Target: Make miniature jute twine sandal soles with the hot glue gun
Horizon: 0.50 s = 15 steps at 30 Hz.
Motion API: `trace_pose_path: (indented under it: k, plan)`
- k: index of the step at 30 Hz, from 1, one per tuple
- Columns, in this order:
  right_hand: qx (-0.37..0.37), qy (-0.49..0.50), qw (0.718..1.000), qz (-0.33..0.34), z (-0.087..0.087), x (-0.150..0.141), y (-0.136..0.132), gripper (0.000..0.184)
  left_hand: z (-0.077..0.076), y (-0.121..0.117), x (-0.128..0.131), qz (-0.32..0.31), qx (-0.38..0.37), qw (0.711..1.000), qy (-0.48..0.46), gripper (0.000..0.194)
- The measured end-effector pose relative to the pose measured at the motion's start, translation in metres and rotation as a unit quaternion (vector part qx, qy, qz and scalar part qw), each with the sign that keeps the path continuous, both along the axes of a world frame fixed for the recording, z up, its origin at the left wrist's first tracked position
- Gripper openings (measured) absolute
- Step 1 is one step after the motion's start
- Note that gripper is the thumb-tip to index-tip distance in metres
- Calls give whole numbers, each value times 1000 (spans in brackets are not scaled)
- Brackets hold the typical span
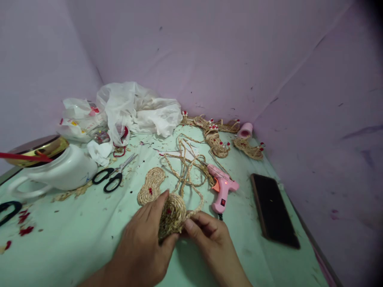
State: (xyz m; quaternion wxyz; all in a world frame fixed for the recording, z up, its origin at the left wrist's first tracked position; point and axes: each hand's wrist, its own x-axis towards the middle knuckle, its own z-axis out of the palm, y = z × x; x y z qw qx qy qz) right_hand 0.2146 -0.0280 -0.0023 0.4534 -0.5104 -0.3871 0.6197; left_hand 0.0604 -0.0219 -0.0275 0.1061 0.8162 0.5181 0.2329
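Note:
My left hand [146, 235] is closed around a coiled sole of braided straw [175, 211], tilted up, with a small red mark on it. At its right edge, my right hand [211, 237] pinches the straw braid [199, 199] between thumb and fingers. From there the braid runs back into a loose tangle on the table. Just beyond my left hand lies a finished-looking straw sole [152, 185], flat, with a red spot. A pink glue gun [222, 186] rests to the right of the tangle, its small light glowing orange.
Black-handled scissors [113, 175] lie left, beside a white teapot-like vessel [74, 169]. Plastic bags [137, 107] and several small straw slippers with beads [217, 143] line the back wall. On the right are a phone [273, 209] and a pink roll [245, 130].

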Motion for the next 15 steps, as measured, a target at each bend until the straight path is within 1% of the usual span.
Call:
trace_pose_path:
  k: [2, 3, 4, 5, 6, 7, 8, 9, 10, 11, 12, 13, 15]
  plan:
    - [7, -56, 997, 60, 7, 11, 0, 25, -2, 3, -2, 9, 12, 1000, 2, 68]
    - [-2, -105, 991, 85, 10, 21, 0, 25, -2, 4, -3, 14, 19, 1000, 0, 68]
    - [-4, -178, 982, 71, 12, 33, -1, 24, -2, 6, -3, 17, 27, 999, -3, 67]
    - [9, -264, 965, -6, 14, 46, 0, 26, -1, 7, -4, 19, 35, 999, -4, 66]
    - [22, -353, 929, -107, 14, 59, 1, 30, 0, 8, -4, 22, 41, 999, -5, 66]
    - [6, -439, 882, -173, 15, 70, 3, 34, 1, 8, -4, 25, 44, 999, -5, 65]
    - [-41, -513, 839, -176, 14, 80, 5, 37, 2, 8, -5, 32, 46, 998, -5, 65]
    - [-75, -563, 808, -160, 13, 87, 9, 40, 3, 8, -4, 38, 44, 998, -3, 65]
    - [-89, -588, 793, -130, 11, 92, 13, 41, 4, 8, -4, 41, 42, 998, -1, 65]
    - [-96, -602, 787, -95, 9, 93, 17, 42, 4, 8, -4, 41, 42, 998, 3, 65]
    - [-94, -602, 790, -71, 6, 92, 22, 42, 4, 7, -3, 39, 43, 998, 6, 65]
    - [-85, -593, 799, -58, 4, 90, 27, 41, 4, 6, -3, 35, 43, 998, 9, 65]
    - [-67, -558, 824, -67, -1, 84, 36, 35, 4, 4, -2, 27, 42, 999, 13, 64]
